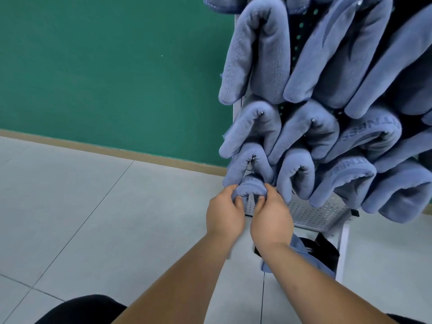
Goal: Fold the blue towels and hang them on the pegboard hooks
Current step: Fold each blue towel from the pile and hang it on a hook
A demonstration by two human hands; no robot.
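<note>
Hanging at the bottom left corner of the perforated grey metal pegboard (311, 213), the small folded blue fleece towel (251, 187) is held between both hands. The left hand (225, 212) and the right hand (272, 216) each pinch one drooping end, fingers curled into the cloth. Whether it is seated on a hook is hidden. Above and beside it, rows of folded blue hung towels (254, 61) drape over small metal hooks (261, 112), so most of the job looks done. Below, a loose blue cloth (301, 247) lies by a black container (327, 251), probably left to fold.
</note>
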